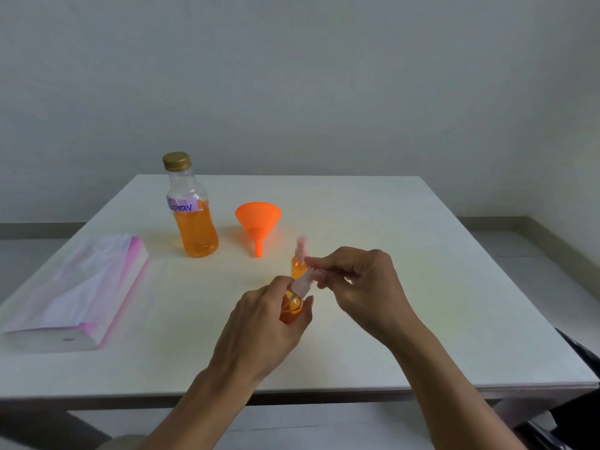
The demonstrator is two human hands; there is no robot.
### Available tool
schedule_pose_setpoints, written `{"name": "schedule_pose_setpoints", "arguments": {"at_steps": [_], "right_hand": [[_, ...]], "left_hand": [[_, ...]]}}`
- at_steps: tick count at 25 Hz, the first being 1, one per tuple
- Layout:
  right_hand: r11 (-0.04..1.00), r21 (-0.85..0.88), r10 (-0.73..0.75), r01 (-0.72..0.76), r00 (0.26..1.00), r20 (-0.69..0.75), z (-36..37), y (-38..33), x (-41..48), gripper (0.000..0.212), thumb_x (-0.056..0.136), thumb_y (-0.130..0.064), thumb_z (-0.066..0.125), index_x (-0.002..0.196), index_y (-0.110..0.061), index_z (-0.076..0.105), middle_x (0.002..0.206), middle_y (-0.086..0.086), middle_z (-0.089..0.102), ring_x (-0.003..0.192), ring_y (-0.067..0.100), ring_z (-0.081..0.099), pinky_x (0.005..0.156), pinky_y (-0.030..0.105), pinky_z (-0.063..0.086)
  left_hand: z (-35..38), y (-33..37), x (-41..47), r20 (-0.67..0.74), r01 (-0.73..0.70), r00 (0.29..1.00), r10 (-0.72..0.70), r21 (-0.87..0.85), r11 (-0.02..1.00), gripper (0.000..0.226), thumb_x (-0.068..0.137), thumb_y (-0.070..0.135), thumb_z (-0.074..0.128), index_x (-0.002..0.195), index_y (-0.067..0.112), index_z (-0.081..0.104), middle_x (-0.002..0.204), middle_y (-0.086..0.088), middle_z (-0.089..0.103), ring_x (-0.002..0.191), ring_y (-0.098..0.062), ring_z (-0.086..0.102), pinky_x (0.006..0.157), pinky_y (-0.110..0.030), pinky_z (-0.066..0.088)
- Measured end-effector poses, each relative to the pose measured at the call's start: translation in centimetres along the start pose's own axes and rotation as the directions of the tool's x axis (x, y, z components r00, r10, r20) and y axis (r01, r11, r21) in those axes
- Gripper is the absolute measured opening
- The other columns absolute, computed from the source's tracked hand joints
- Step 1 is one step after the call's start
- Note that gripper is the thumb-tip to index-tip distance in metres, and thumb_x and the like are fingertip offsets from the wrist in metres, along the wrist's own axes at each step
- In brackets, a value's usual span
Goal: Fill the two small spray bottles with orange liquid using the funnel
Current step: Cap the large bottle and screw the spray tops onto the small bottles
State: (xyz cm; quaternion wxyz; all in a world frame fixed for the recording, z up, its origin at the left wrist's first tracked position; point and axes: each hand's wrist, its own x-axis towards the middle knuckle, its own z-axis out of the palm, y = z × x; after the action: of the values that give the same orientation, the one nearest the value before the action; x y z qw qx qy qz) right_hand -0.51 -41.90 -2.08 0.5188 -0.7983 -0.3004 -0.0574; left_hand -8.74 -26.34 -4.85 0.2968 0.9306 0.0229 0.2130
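Note:
My left hand (266, 323) grips a small spray bottle (291, 308) holding orange liquid, tilted above the table. My right hand (360, 284) pinches its clear spray top (303, 284) at the neck. A second small spray bottle (299, 259) with orange liquid and a pink-tinted cap stands upright just behind them. The orange funnel (258, 222) lies on the table with its spout pointing toward me. The large bottle (191, 209), half full of orange liquid, has a gold cap and a label reading "Spray".
A pink and white tissue pack (78, 293) lies at the table's left. The white table (422, 287) stands against a grey wall. A dark object (581, 358) shows at the right edge.

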Motion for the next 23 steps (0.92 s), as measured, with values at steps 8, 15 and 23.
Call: {"name": "schedule_pose_setpoints", "arguments": {"at_steps": [8,15,23], "right_hand": [[0.987,0.097,0.146,-0.127,0.963,-0.228,1.1,-0.2,2.0,0.027,0.096,-0.014,0.067,0.109,-0.036,0.073,0.098,-0.018,0.077,0.092,0.007,0.073,0.087,0.037,0.060],[0.968,-0.097,0.214,-0.231,0.964,-0.156,3.1,0.5,2.8,0.042,0.090,-0.047,0.070,0.128,-0.032,0.064,0.118,-0.017,0.065,0.104,0.005,0.062,0.076,0.023,0.053],[0.957,-0.129,0.246,-0.260,0.962,-0.115,4.6,0.3,3.5,0.028,0.086,-0.046,0.074,0.109,-0.031,0.066,0.103,-0.019,0.068,0.085,0.002,0.066,0.066,0.018,0.047]], "left_hand": [[-5.4,-7.9,2.2,-0.191,0.159,0.963,-0.191,-0.173,0.972,0.027,0.100,0.033,0.049,0.118,0.019,0.036,0.094,-0.003,0.054,0.078,-0.017,0.056,0.063,-0.026,0.044],[-5.7,-11.0,3.3,-0.440,0.198,0.871,-0.220,-0.096,0.976,0.042,0.098,0.029,0.057,0.128,0.002,0.045,0.112,-0.010,0.059,0.094,-0.011,0.053,0.072,0.011,0.030],[-4.9,-14.6,4.1,-0.374,0.238,0.880,-0.292,-0.185,0.953,0.054,0.093,0.043,0.060,0.134,0.016,0.038,0.129,-0.004,0.055,0.113,-0.020,0.057,0.085,-0.025,0.046]]}}
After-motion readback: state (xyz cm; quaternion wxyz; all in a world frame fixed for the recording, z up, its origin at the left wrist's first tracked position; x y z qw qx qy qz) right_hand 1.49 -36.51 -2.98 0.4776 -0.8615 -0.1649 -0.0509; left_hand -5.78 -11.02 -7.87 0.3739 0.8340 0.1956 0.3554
